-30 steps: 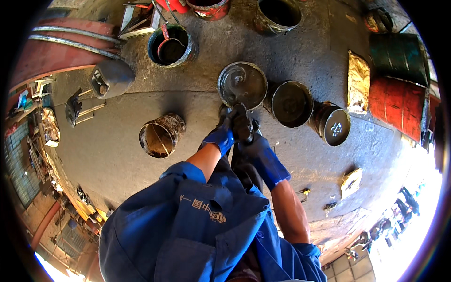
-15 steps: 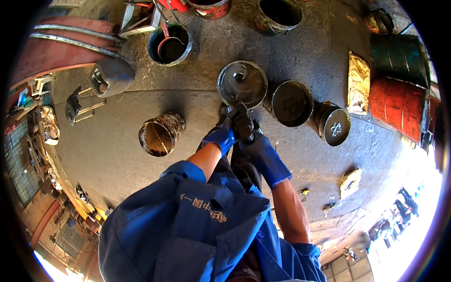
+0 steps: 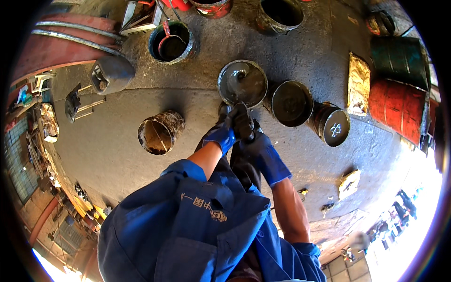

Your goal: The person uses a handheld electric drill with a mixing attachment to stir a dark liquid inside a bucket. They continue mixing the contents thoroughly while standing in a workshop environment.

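Both gloved hands, left hand [image 3: 221, 135] and right hand [image 3: 251, 136], are pressed together around a dark handle [image 3: 239, 115] just below the grey paint bucket [image 3: 242, 82], seemingly to steady it.

Blue work jacket [image 3: 188, 225], blue gloves [image 3: 263, 155]
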`<state>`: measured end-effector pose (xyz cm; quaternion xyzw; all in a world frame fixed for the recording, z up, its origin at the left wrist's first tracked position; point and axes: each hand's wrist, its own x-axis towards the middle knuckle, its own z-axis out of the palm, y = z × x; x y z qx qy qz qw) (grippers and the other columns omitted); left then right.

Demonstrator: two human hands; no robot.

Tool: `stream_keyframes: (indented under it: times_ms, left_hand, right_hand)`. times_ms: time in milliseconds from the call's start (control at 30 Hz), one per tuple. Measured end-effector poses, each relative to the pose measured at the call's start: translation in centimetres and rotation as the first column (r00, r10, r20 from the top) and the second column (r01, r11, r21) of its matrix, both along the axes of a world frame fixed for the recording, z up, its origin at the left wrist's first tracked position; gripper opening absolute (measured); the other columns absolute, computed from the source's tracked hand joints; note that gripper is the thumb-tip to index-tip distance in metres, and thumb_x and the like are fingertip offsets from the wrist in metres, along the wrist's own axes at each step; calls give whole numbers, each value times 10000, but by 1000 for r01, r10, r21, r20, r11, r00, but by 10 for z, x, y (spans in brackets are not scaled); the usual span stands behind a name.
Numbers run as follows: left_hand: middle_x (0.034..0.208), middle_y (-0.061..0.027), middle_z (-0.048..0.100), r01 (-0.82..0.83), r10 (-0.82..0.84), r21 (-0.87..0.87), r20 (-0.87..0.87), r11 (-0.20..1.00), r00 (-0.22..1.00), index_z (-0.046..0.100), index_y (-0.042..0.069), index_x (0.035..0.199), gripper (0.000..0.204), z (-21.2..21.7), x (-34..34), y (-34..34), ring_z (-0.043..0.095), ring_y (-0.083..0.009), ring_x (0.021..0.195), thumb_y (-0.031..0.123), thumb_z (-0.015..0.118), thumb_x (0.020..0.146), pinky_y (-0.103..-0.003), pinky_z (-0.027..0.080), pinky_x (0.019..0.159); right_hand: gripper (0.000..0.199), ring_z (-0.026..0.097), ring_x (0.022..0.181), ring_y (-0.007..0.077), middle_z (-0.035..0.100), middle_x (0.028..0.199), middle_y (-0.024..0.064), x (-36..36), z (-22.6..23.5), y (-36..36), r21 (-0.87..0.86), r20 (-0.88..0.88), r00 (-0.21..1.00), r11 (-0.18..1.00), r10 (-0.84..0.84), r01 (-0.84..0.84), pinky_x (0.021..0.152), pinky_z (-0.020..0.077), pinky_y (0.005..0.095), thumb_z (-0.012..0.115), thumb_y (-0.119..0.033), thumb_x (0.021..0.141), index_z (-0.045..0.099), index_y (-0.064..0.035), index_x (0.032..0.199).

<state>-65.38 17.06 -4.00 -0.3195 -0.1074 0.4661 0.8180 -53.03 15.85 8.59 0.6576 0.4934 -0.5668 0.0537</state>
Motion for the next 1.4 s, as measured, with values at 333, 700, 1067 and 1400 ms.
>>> stream_keyframes:
  times_ms: [333,700,1067,1400]
  left_hand:
    - [559,6,320,-26,12,128,106,991,994,385,189,814,282,-6,0,4,334,-122,401,236,473,1078,-319,276,389]
    - [561,3,300,16,-36,126,160,992,986,391,195,795,298,-3,-2,-1,317,-135,426,266,510,1059,-336,266,419]
    - [562,24,287,-244,174,200,314,949,933,387,212,793,296,8,13,5,287,-113,422,254,512,1057,-322,242,425]
    - [573,15,298,21,-26,80,60,997,998,389,206,828,263,0,-2,2,300,-122,427,278,509,1050,-323,258,408]
  right_hand:
    - [499,742,1044,344,774,1084,173,0,0,1,4,4,1000,1000,13,-13,896,581,442,783,-417,779,741,-125,1182]
    - [505,742,1044,341,775,1085,170,2,0,-1,-5,12,1000,1000,16,-16,896,582,439,787,-411,778,736,-123,1189]
    - [511,742,1045,339,775,1085,167,1,1,-1,-8,7,1000,1000,23,-23,897,582,437,790,-406,777,731,-122,1197]
    - [516,742,1045,336,775,1085,164,1,2,1,-10,11,1000,1000,20,-20,897,583,434,794,-401,775,726,-120,1203]
